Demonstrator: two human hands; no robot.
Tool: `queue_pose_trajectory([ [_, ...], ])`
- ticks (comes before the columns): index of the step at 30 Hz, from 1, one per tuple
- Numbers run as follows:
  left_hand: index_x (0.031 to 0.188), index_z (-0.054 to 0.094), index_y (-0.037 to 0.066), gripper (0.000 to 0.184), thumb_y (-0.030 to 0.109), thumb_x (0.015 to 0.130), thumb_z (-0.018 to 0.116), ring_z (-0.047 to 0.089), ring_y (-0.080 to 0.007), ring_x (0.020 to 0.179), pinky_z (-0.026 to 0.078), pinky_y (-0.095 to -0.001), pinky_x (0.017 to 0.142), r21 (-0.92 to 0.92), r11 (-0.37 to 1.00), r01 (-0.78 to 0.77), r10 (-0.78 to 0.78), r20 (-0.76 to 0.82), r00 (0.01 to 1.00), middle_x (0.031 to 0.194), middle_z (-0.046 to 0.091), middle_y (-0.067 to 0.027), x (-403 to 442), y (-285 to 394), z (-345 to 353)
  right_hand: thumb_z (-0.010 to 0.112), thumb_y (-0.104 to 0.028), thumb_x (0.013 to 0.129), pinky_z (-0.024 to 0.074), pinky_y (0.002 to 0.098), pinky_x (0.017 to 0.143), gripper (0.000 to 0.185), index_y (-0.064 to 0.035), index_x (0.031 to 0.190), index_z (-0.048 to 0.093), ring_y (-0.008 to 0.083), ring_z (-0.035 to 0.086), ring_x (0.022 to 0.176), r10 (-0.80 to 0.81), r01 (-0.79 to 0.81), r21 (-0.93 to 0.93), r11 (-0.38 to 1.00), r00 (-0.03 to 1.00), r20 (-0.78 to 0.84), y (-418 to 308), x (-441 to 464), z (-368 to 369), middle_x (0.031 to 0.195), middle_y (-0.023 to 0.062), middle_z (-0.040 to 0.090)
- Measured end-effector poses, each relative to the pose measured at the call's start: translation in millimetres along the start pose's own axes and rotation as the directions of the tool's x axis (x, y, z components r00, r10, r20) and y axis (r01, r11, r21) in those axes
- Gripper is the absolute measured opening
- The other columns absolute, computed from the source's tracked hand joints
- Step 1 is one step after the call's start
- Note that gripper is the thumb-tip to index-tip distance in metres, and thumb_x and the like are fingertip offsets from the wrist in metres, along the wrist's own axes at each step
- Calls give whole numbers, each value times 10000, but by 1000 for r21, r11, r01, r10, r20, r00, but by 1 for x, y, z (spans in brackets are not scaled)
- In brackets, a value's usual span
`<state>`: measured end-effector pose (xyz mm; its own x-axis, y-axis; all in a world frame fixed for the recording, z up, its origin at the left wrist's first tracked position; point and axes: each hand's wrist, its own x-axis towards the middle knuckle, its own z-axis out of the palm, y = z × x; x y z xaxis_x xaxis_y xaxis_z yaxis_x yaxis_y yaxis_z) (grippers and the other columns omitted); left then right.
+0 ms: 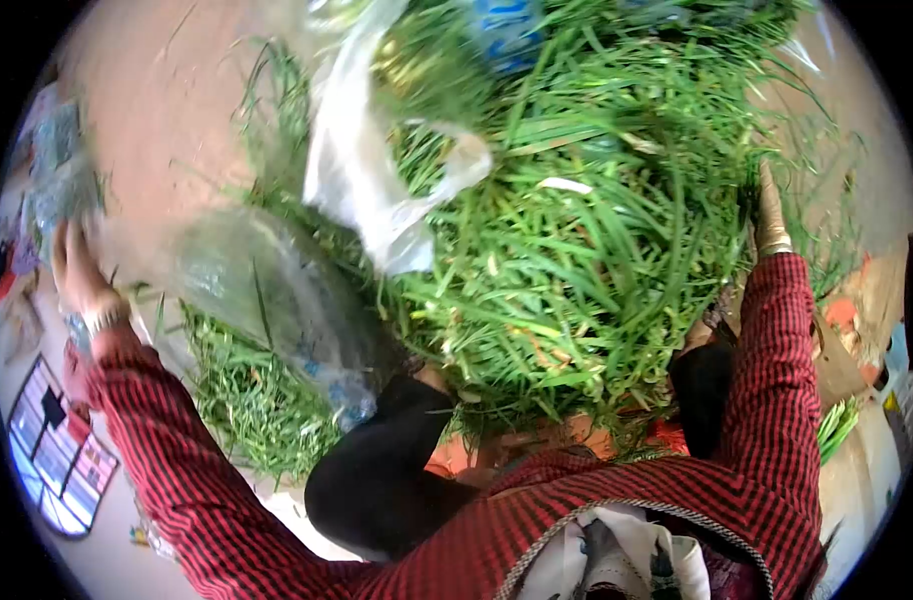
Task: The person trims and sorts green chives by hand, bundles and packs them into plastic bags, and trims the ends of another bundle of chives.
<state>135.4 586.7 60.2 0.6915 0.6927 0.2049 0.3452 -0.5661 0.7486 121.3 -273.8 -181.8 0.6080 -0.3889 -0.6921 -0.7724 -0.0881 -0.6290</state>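
Observation:
My left hand point(82, 278) is stretched out to the far left, somewhat blurred, with its fingers extended and apart. Just beyond its fingertips lie bluish clear plastic bags point(59, 185). My right hand point(770, 212), seen edge-on, rests against the right side of a large heap of cut green grass-like leaves point(577, 270). Its fingers are stretched along the leaves, partly hidden by them. Between my left hand and the heap is a clear plastic bag point(267, 275), smeared by motion. A white plastic bag point(347, 150) with a loop handle lies over the heap's upper left.
A smaller spread of leaves point(247, 400) lies beside my bent knee point(382, 480). Blue-printed plastic point(505, 35) shows at the top of the heap. A framed window point(62, 445) is at lower left. Cardboard point(842, 365) and a green bundle point(837, 428) are at right.

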Motion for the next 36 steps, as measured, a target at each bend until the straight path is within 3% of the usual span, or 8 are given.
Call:
queue_pose_trajectory([
  [6, 1354, 443, 73, 596, 418, 888, 584, 621, -114, 764, 468, -241, 683, 713, 512, -478, 298, 375, 878, 910, 682, -105, -11, 48, -3, 288, -381, 1004, 183, 417, 1092, 509, -74, 1411, 304, 244, 297, 1290, -6, -53, 134, 990, 913, 408, -61, -61, 98, 1425, 50, 309],
  [9, 1366, 437, 92, 505, 307, 929, 571, 610, -116, 697, 470, -227, 659, 525, 808, -267, 204, 177, 963, 751, 670, -70, -100, 100, -46, 335, -403, 983, 255, 404, 1000, 479, -71, 1325, 390, 233, 370, 1165, -22, 16, 19, 1000, 911, 411, -45, -58, 86, 1301, 48, 392],
  [13, 1375, 389, 1, 635, 222, 854, 676, 592, -286, 1029, 465, -360, 877, 614, 637, -466, 453, 191, 871, 1177, 579, -218, -209, 49, -162, 397, -432, 954, 350, 388, 878, 458, -67, 1210, 504, 219, 467, 998, -28, 53, -52, 997, 917, 398, -23, -76, 76, 1135, 46, 504],
  [17, 1450, 178, 8, 1105, 489, 658, 779, 323, -378, 1316, 282, -482, 1062, 934, 356, 16, -29, -7, 1000, 1449, 284, -239, -337, -20, -258, 459, -461, 925, 446, 372, 756, 461, -63, 1095, 618, 205, 564, 831, -43, 68, -55, 996, 928, 370, -10, -113, 77, 970, 44, 615],
  [23, 1477, 104, 59, 1133, 389, 639, 791, 329, -328, 1332, 279, -455, 1081, 848, 375, 375, -273, -286, 919, 1461, 294, -195, -401, -78, -314, 690, -374, 809, 444, 334, 788, 549, 65, 1126, 597, 186, 554, 874, -158, 154, 36, 987, 965, 209, -47, -268, 107, 1044, 96, 601],
  [26, 1254, 498, -15, 600, 179, 718, 684, 605, -319, 1023, 451, -356, 887, 396, 705, 589, -549, -222, 806, 1074, 640, -188, -393, -112, -338, 735, -289, 786, 438, 318, 783, 457, 47, 1075, 622, 171, 552, 844, -337, 335, 40, 941, 928, 161, -44, -316, 115, 1002, 76, 608],
  [33, 1035, 623, -3, 229, 174, 899, 572, 485, -64, 680, 413, -233, 618, -221, 916, 334, -391, -319, 863, 809, 582, 8, -406, -87, -346, 742, -304, 774, 439, 323, 864, 390, 22, 976, 672, 146, 593, 890, -558, 592, 2, 806, 758, 337, -70, -435, 139, 1056, 83, 645],
  [36, 1039, 625, 30, 205, 185, 938, 538, 518, -77, 757, 433, -236, 685, -243, 936, 254, -317, -266, 910, 860, 599, 17, -409, -49, -356, 697, -261, 811, 457, 287, 792, 250, -43, 932, 683, 127, 606, 828, -777, 865, 50, 499, 421, 468, -87, -481, 165, 911, 29, 674],
])
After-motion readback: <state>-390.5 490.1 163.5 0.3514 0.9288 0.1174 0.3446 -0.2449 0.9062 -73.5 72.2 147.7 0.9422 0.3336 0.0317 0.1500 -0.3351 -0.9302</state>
